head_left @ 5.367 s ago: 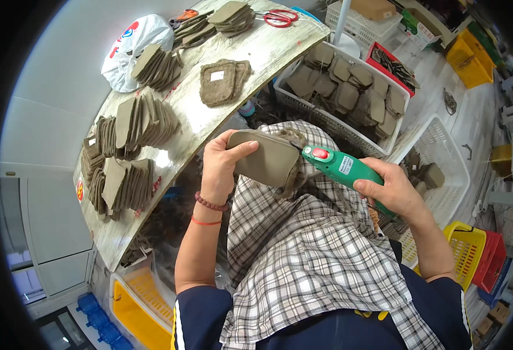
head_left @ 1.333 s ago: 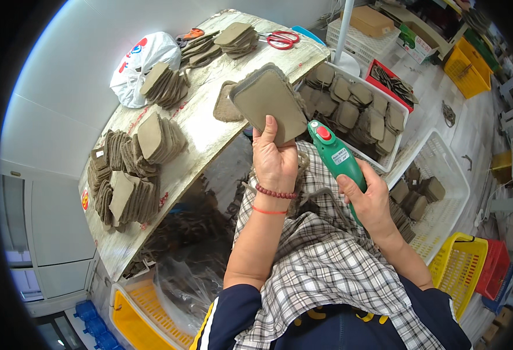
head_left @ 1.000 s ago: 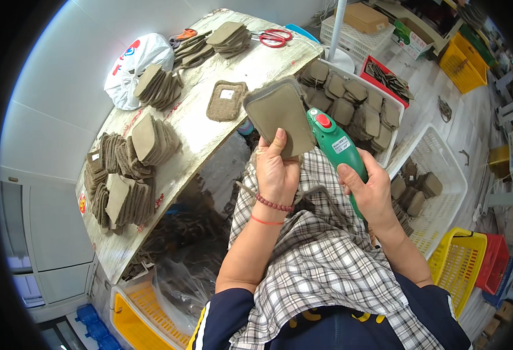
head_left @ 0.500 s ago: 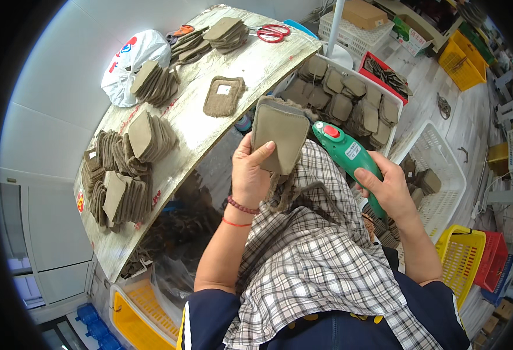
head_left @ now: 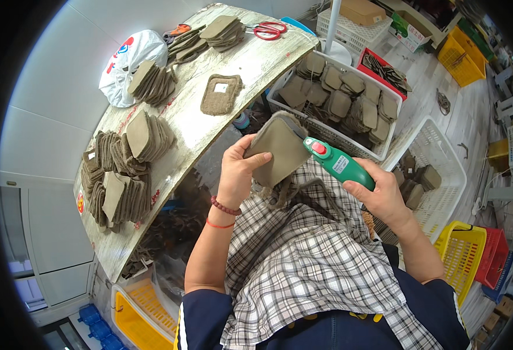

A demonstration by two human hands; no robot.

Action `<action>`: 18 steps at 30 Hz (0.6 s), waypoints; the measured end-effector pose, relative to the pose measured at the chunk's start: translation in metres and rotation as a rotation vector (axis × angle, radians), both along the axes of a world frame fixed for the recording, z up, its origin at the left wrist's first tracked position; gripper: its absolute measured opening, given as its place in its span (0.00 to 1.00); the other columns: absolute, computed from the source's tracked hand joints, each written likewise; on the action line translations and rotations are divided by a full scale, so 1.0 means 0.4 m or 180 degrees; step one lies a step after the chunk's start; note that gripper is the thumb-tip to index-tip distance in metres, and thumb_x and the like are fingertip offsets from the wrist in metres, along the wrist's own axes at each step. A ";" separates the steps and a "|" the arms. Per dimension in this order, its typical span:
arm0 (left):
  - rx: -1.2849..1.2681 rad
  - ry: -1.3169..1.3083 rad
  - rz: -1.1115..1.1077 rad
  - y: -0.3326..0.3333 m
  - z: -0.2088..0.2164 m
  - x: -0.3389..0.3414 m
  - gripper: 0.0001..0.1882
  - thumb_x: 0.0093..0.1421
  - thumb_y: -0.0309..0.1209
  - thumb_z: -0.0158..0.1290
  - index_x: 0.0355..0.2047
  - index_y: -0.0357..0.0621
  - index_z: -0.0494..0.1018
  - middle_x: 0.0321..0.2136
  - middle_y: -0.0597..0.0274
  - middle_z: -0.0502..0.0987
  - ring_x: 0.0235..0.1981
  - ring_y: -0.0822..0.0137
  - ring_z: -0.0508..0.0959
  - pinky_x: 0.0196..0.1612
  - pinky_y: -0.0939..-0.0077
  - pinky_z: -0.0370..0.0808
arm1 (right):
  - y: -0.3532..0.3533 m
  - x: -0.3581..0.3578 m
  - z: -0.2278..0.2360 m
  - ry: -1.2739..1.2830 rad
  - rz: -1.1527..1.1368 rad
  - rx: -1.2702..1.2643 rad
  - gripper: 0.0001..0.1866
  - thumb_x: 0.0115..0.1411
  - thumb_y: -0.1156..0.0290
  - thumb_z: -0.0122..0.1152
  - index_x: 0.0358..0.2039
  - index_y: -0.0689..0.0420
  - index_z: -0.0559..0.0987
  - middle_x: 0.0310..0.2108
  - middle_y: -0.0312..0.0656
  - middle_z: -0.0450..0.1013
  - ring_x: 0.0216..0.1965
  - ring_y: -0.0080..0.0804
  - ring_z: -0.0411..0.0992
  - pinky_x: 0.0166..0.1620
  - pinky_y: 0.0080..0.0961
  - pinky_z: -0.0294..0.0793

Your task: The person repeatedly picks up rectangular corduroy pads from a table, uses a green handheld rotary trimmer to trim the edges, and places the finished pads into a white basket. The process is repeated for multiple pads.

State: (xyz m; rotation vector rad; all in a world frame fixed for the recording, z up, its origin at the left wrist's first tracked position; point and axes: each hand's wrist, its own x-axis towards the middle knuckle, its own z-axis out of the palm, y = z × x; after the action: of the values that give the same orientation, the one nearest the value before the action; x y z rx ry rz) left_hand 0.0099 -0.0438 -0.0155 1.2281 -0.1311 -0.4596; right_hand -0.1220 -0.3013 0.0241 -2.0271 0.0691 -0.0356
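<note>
Over the checked apron (head_left: pixel 303 274), in the head view, there was the action: the left hand (head_left: pixel 237 166) had the olive-brown pad (head_left: pixel 281 153) pinched along its left side, thumb flat across the smooth face, the other fingers partly hidden behind. And the right hand (head_left: pixel 380 189), that was wrapped snugly around the green handheld tool (head_left: pixel 341 167), thumb along the body, dark nose right at the pad's upper right edge! Whether it was biting, you couldn't tell. Here was the danger, in my judgement: a one-sided pinch could let the pad pivot under a push, and the nose might skid over the smooth face and score it. Worse, any slip leftward would point straight at that left thumb. Below hung a loose fuzzy strip (head_left: pixel 278 197), close under the pad; had it swung up, it could have snagged the nose or hidden the edge. Off to the left, a labelled fuzzy pad (head_left: pixel 212 107) lay alone on the table (head_left: pixel 180 143), with stacked pads (head_left: pixel 144 139) nearer the table's far left, well apart from both hands.
</note>
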 end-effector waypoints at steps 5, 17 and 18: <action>0.0028 0.0204 -0.0161 -0.006 -0.017 -0.021 0.19 0.53 0.14 0.55 0.46 0.36 0.72 0.38 0.63 0.78 0.37 0.74 0.78 0.42 0.79 0.75 | 0.022 0.011 0.005 0.0089 -0.0033 0.0180 0.25 0.57 0.56 0.65 0.48 0.60 0.74 0.29 0.40 0.77 0.31 0.22 0.73 0.37 0.21 0.73; 0.1161 -0.0325 -0.0092 0.057 0.036 0.006 0.16 0.49 0.16 0.58 0.40 0.38 0.70 0.33 0.64 0.76 0.35 0.73 0.76 0.42 0.80 0.72 | -0.012 0.025 0.021 0.1091 0.0275 0.0989 0.21 0.57 0.59 0.64 0.45 0.61 0.75 0.25 0.33 0.73 0.23 0.15 0.67 0.26 0.15 0.69; 0.1048 -0.0149 0.0029 0.065 0.031 0.010 0.16 0.49 0.17 0.59 0.38 0.38 0.71 0.32 0.64 0.77 0.33 0.74 0.76 0.40 0.80 0.73 | -0.012 0.025 0.020 0.1083 0.0299 0.1008 0.21 0.57 0.59 0.64 0.45 0.61 0.76 0.24 0.33 0.73 0.22 0.15 0.67 0.25 0.15 0.69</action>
State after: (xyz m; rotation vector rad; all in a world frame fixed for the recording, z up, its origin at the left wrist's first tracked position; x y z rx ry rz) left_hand 0.0137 -0.0177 -0.0030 1.5625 -0.0917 -0.4563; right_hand -0.1118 -0.3059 0.0323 -1.6994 0.1825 0.3592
